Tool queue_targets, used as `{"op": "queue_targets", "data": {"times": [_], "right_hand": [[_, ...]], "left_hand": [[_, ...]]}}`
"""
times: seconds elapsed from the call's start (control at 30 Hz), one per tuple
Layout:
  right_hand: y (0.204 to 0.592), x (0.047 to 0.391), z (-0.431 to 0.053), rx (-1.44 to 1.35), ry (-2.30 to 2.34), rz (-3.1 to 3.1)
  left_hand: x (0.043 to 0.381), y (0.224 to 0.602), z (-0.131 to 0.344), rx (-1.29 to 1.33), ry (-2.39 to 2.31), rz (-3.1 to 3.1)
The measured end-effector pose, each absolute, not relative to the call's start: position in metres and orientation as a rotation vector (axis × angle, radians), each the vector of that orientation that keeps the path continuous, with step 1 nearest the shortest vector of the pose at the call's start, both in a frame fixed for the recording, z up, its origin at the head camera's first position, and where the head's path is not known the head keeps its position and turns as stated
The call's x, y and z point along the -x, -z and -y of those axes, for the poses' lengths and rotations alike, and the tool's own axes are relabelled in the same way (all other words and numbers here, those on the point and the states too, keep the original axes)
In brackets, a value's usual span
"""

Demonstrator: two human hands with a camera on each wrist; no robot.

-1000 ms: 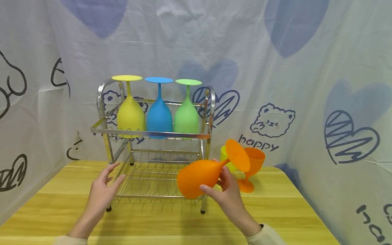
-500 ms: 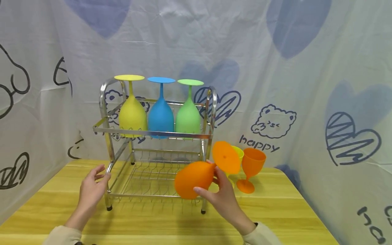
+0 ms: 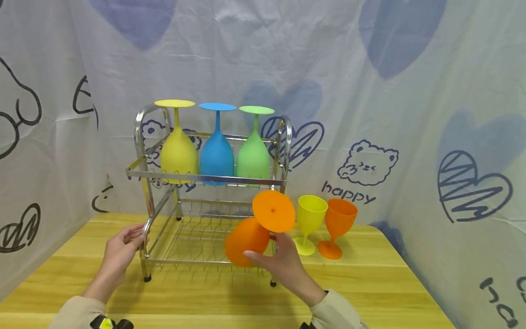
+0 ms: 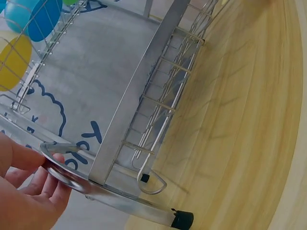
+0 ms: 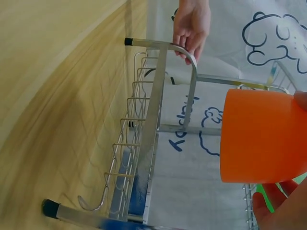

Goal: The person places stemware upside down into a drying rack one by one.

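Observation:
An orange goblet (image 3: 246, 242) is gripped round its bowl by my right hand (image 3: 283, 260). It tilts base-up, its mouth facing down and left, in front of the right part of a two-tier metal rack (image 3: 205, 178). Thumb and fingers of my left hand (image 3: 121, 251) pinch the curved tube at the rack's lower left, as the left wrist view shows. On the upper tier stand three upside-down goblets: yellow (image 3: 179, 155), blue (image 3: 216, 157) and green (image 3: 253, 160). In the right wrist view the orange bowl (image 5: 264, 136) hangs beside the lower wire shelf.
Right of the rack, a yellow goblet (image 3: 311, 214) and another orange goblet (image 3: 340, 217) stand upright on the wooden table (image 3: 370, 283). A printed white curtain (image 3: 328, 45) encloses the table at the back and both sides.
My right hand has carried the orange goblet left, tipping its base upward and uncovering the standing yellow goblet. My left hand has moved down and left and taken hold of the rack's tube.

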State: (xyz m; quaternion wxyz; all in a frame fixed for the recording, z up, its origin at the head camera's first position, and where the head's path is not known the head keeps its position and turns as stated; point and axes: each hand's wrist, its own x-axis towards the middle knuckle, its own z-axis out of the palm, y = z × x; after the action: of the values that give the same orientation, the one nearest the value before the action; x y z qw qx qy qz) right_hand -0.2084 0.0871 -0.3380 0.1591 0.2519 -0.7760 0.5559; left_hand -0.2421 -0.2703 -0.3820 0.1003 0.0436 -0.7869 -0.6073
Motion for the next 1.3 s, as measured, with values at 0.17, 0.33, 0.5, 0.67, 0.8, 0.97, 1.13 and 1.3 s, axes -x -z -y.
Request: {"op": "queue_targets", "data": {"times": [0.17,0.33,0.5,0.67,0.8,0.97,1.13,1.3], "right_hand": [[0.340,0.219,-0.072,-0.822,-1.583,2.181],[0.342,0.234,-0.053,-0.986,-1.526,2.128],[0.345,0.246,-0.034,-1.049,-1.418,2.164],[0.351,0.254,-0.014,-1.011,-1.357,2.252],[0.361,0.257,0.000,-0.952,-1.318,2.324],[0.372,0.262,0.015,-0.947,-1.217,2.288],[0.377,0.270,0.030,-0.880,-1.183,2.334],[0.382,0.282,0.042,-0.791,-1.172,2.429]], "left_hand": [[0.242,0.383,0.271,-0.115,1.773,2.330],[0.242,0.384,0.273,-0.106,1.783,2.284],[0.242,0.385,0.273,-0.108,1.863,2.232],[0.243,0.386,0.272,-0.144,1.909,2.177],[0.243,0.387,0.272,-0.159,1.932,2.146],[0.244,0.390,0.271,-0.174,1.956,2.119],[0.246,0.391,0.271,-0.153,1.967,2.079],[0.247,0.391,0.269,-0.133,1.976,2.080]]}}
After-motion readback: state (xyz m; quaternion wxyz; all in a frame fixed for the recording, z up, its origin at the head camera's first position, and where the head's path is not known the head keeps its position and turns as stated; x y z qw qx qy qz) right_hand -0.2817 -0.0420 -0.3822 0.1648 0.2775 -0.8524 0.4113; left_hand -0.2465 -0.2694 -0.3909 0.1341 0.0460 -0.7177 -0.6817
